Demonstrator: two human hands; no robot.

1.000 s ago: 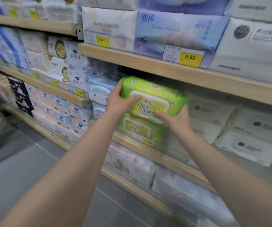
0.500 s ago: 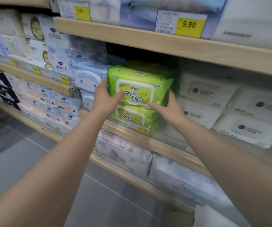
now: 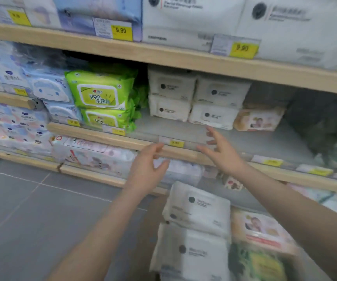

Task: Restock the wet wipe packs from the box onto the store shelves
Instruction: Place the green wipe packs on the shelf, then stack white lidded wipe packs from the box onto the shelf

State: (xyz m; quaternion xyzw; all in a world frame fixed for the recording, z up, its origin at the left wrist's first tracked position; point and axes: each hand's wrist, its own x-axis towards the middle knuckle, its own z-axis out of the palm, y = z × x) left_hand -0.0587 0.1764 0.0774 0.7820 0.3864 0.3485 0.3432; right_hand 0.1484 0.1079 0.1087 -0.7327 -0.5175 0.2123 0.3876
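Observation:
A green wet wipe pack (image 3: 100, 92) lies on top of another green pack (image 3: 105, 119) on the middle shelf (image 3: 183, 153). My left hand (image 3: 146, 169) and my right hand (image 3: 222, 153) hover empty in front of the shelf edge, fingers spread, to the right of and below the green packs. White wipe packs (image 3: 196, 209) are stacked in the box (image 3: 149, 230) at the bottom, with a pack showing a baby (image 3: 262, 228) and a green pack (image 3: 265, 264) beside them.
White packs (image 3: 194, 98) fill the middle shelf right of the green ones, then a beige baby pack (image 3: 258, 119). Blue packs (image 3: 50, 90) sit left of the green stack. The shelf above (image 3: 163, 55) carries large packs and yellow price tags. Grey floor tiles (image 3: 31, 209) lie to the left.
Both hands have let go of the green pack, which now rests on the shelf stack. They have pulled back down and to the right, and the view has dropped to show the box.

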